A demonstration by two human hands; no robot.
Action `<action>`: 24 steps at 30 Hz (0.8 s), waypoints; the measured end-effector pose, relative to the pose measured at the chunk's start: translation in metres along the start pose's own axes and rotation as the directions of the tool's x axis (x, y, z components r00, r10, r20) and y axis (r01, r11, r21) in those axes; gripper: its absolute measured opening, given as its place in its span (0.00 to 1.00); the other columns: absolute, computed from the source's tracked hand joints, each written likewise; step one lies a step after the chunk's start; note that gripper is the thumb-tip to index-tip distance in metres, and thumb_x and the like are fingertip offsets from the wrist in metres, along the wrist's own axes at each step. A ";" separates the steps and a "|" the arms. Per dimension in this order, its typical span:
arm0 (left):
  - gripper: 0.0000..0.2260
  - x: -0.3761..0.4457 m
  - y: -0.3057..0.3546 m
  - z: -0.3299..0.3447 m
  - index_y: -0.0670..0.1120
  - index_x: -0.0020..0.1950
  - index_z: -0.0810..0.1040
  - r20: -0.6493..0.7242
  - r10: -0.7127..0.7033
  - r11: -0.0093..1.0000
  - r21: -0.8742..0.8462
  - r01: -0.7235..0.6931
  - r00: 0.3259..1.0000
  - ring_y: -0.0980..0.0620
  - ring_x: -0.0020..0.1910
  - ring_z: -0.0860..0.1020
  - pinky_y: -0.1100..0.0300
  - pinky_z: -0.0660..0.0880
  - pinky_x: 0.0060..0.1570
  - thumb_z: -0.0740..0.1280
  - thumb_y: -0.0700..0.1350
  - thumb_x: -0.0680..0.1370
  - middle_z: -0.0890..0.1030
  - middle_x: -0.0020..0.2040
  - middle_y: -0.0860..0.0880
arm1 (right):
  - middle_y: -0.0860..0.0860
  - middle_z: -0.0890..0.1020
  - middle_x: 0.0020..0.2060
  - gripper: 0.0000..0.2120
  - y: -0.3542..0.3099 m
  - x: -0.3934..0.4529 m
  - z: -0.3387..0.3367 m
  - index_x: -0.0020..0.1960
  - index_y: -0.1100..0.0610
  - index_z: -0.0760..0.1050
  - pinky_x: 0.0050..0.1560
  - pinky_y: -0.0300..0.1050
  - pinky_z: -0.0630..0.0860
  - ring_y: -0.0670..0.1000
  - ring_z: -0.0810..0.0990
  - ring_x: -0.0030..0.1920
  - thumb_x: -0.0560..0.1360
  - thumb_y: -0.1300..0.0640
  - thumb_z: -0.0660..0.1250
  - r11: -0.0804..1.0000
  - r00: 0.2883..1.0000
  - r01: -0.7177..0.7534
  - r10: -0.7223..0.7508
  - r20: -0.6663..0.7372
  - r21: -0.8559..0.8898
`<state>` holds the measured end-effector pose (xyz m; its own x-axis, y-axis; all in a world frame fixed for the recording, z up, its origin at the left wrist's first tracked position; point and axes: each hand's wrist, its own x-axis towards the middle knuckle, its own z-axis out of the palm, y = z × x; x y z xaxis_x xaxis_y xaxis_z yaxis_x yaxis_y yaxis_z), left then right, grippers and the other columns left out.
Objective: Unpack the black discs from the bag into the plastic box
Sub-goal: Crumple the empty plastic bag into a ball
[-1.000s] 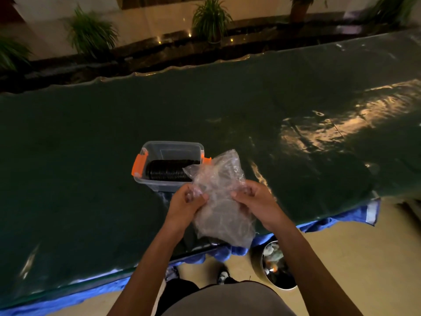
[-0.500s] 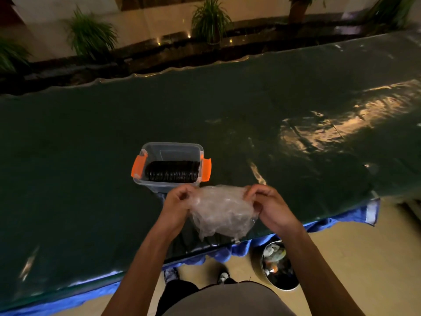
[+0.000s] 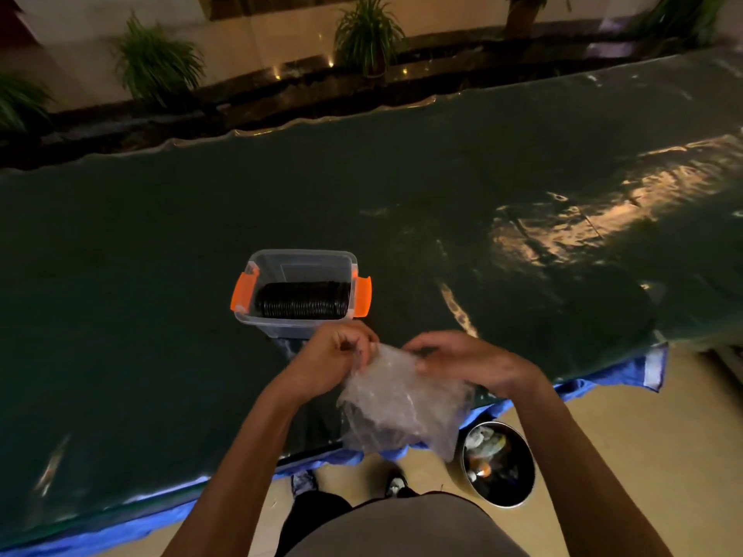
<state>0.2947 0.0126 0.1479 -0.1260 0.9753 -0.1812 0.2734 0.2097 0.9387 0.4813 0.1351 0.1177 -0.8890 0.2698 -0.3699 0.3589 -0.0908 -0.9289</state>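
Left hand [image 3: 337,355]: fingers curled tight, pinching the top edge of the bag [image 3: 402,400] at its left side. Right hand [image 3: 462,363]: fingers bent, half closed, gripping the same top edge from the right. Both hands sit close together over the tabletop's [image 3: 161,275] near edge.

Bag is clear, crinkled plastic, hanging down from the two grips, long axis roughly vertical, mouth up at the fingers. Lower part bulges and overhangs the near edge. A dark mass shows through the film low down; can't tell how many discs it is.

Plastic box [image 3: 299,291]: clear, lid off, orange latches on left and right ends, near the tabletop's near edge, just beyond the left hand. Black discs [image 3: 301,305] inside stand on edge in one row, running left-right between the latches, filling the front part of the box.

Tabletop is covered in dark green sheet with blue cloth showing at the near edge. Round metal bin [image 3: 498,464] on the floor below the bag, to its right. Plants [image 3: 368,34] beyond the far edge.
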 end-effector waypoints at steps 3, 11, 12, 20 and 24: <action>0.17 0.002 0.006 0.004 0.44 0.32 0.77 0.021 0.003 1.000 -0.024 -0.003 1.000 0.56 0.41 0.78 0.67 0.75 0.43 0.62 0.24 0.70 0.78 0.42 0.43 | 0.42 0.85 0.39 0.06 -0.012 0.008 0.017 0.46 0.49 0.79 0.41 0.33 0.76 0.41 0.82 0.43 0.70 0.55 0.72 0.998 0.986 -0.056 0.055 0.158 0.004; 0.31 -0.006 -0.039 0.013 0.45 0.68 0.71 0.052 -0.275 0.573 -0.793 0.208 0.960 0.41 0.64 0.74 0.41 0.71 0.61 0.53 0.64 0.74 0.77 0.65 0.41 | 0.46 0.86 0.39 0.08 -0.003 0.004 0.023 0.46 0.53 0.81 0.38 0.37 0.79 0.46 0.84 0.40 0.69 0.63 0.70 0.903 0.958 0.175 -0.065 -0.280 0.393; 0.34 -0.008 -0.044 0.020 0.48 0.69 0.70 0.113 -0.246 0.562 -0.792 0.237 0.963 0.41 0.66 0.73 0.39 0.70 0.63 0.53 0.69 0.72 0.76 0.67 0.42 | 0.47 0.87 0.39 0.08 -0.002 0.005 0.025 0.46 0.53 0.81 0.38 0.38 0.79 0.46 0.84 0.40 0.69 0.63 0.70 0.893 0.948 0.192 -0.062 -0.311 0.407; 0.22 -0.008 -0.042 0.040 0.49 0.53 0.81 0.056 -0.335 0.654 -0.705 0.275 0.941 0.48 0.51 0.83 0.55 0.81 0.44 0.65 0.61 0.67 0.84 0.52 0.46 | 0.44 0.83 0.37 0.10 0.009 0.018 0.037 0.43 0.48 0.77 0.35 0.33 0.76 0.37 0.81 0.34 0.71 0.63 0.70 0.981 0.827 0.166 -0.085 -0.555 0.097; 0.10 -0.007 -0.032 0.040 0.44 0.53 0.79 -0.003 -0.376 0.687 -0.672 0.277 0.926 0.50 0.44 0.84 0.59 0.81 0.38 0.69 0.39 0.72 0.86 0.44 0.47 | 0.44 0.82 0.39 0.13 0.011 0.018 0.044 0.44 0.47 0.77 0.36 0.31 0.76 0.37 0.81 0.35 0.72 0.66 0.69 0.976 0.834 0.196 -0.117 -0.539 0.091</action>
<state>0.3250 0.0021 0.1075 -0.2225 0.8245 -0.5203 -0.4875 0.3681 0.7917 0.4570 0.0966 0.0998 -0.6303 0.7525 -0.1909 0.1505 -0.1229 -0.9809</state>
